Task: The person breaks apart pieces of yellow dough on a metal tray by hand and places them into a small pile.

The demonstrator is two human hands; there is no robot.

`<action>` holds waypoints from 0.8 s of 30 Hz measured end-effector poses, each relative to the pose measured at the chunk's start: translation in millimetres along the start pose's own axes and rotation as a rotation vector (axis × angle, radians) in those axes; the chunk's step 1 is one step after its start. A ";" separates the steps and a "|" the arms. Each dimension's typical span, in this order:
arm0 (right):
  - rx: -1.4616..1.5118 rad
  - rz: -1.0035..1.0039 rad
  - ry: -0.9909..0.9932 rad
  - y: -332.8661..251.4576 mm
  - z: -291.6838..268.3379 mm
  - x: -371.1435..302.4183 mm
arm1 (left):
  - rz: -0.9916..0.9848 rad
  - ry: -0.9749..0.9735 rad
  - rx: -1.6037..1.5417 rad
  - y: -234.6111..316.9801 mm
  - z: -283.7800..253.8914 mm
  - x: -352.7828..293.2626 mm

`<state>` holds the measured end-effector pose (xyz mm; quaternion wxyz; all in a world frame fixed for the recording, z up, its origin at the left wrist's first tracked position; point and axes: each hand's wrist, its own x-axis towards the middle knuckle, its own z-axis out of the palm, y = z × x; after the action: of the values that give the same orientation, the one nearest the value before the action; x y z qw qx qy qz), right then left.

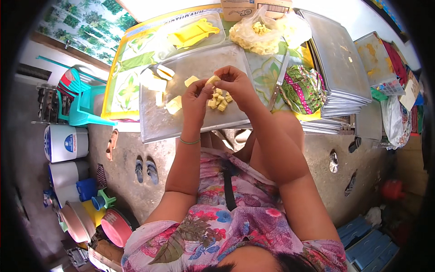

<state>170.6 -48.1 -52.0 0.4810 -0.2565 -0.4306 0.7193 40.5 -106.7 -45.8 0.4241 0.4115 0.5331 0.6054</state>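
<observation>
My left hand (197,96) and my right hand (236,85) meet above a metal tray (158,123). Between their fingertips they pinch a pale yellow piece of what looks like cheese (213,80). Just below the fingers lies a loose heap of small yellow cubes (221,100). Larger chunks (173,105) rest left of my left hand, with more blocks (155,82) and a white-edged slab (165,72) farther left. Another chunk (191,81) sits right behind my left fingers. A long knife (278,81) lies on the patterned tablecloth, right of the tray.
A plastic tub (221,34) with a yellow cloth-like item (192,34) stands behind the tray. Clear bags of yellow cubes (260,29), a cardboard box (235,10), a green patterned cloth bundle (302,88) and stacked metal trays (337,59) line the back and right.
</observation>
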 end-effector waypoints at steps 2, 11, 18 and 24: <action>-0.119 -0.013 -0.042 -0.1 -1.3 -2.4 | 0.010 0.003 -0.029 4.7 1.6 -3.0; 0.054 0.034 -0.183 -5.7 2.5 -9.3 | 0.070 0.006 -0.016 14.5 -3.8 -10.9; 0.323 0.193 -0.213 -4.1 1.2 -11.4 | 0.088 -0.032 -0.104 15.6 -5.4 -12.0; 0.403 0.256 -0.204 -6.3 6.0 -10.8 | -0.013 -0.037 -0.143 17.5 -9.5 -13.2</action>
<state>173.3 -59.2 -44.0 0.3815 -0.1343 -0.2889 0.8677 34.1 -123.3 -29.9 0.4661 0.3878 0.4832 0.6315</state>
